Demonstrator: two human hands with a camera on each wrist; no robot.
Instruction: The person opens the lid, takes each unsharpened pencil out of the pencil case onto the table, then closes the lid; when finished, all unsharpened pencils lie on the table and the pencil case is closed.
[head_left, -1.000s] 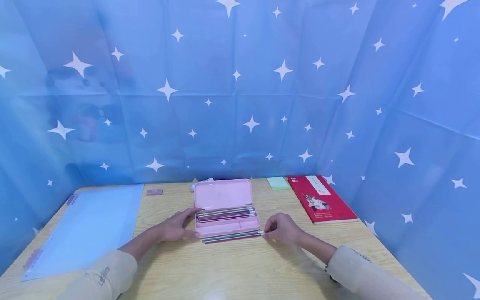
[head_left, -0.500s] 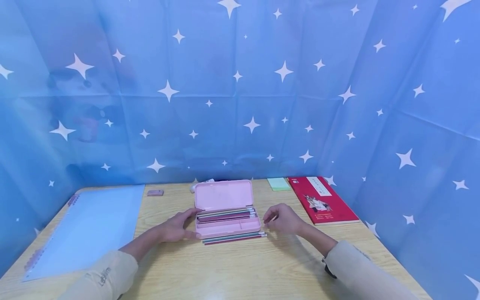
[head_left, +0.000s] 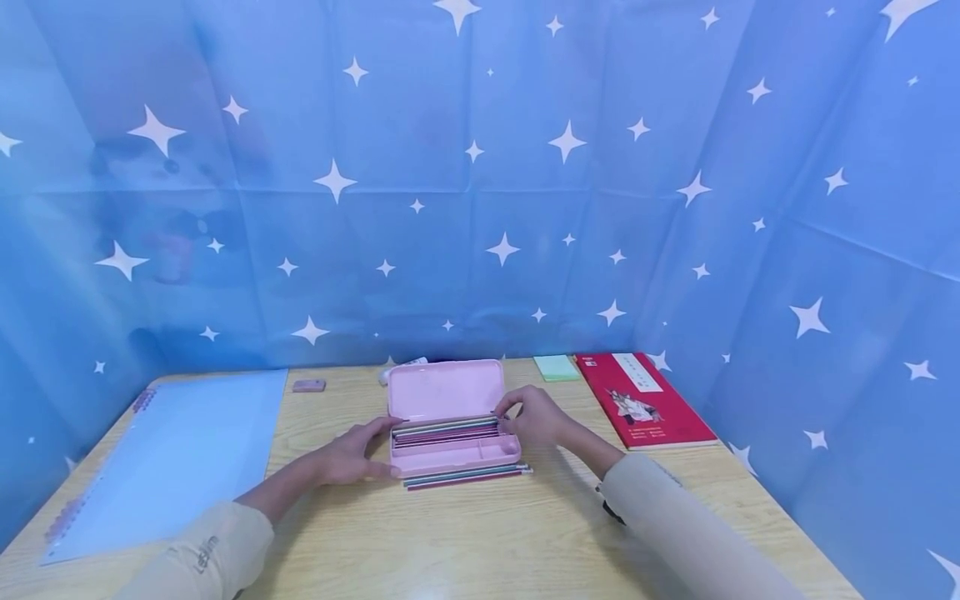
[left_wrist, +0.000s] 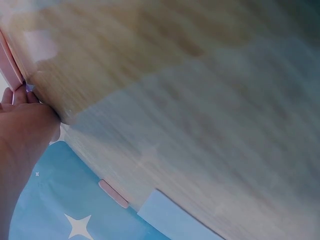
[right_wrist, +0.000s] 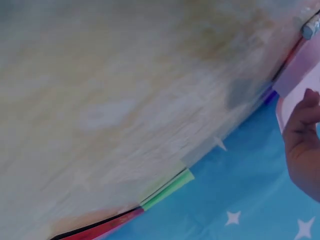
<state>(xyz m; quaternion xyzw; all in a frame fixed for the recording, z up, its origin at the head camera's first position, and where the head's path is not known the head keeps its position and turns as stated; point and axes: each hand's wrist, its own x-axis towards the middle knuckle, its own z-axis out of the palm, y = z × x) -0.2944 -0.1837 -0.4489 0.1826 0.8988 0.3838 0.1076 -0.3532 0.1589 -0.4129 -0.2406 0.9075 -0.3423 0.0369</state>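
Left hand (head_left: 352, 454): fingers straight, grip released, braced against pencil case (head_left: 450, 417) left end.
Right hand (head_left: 528, 417): fingers curled over pencils (head_left: 446, 432) inside; grasp impossible to tell.

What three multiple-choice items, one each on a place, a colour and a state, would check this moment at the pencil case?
1. Where do the loose pencils lie?
A. on the table in front of the pencil case
B. on the red book
C. on the blue folder

2. What colour is the pencil case?
A. green
B. pink
C. yellow

3. How is the pencil case's lid?
A. shut
C. taken off and laid aside
B. open, standing up at the back

Answers:
1. A: the head view shows them against the case's near edge.
2. B: tray and lid are both pink.
3. B: the lid stands behind the tray, whose pencils show; the left hand rests at its left end and the right hand reaches its right end.
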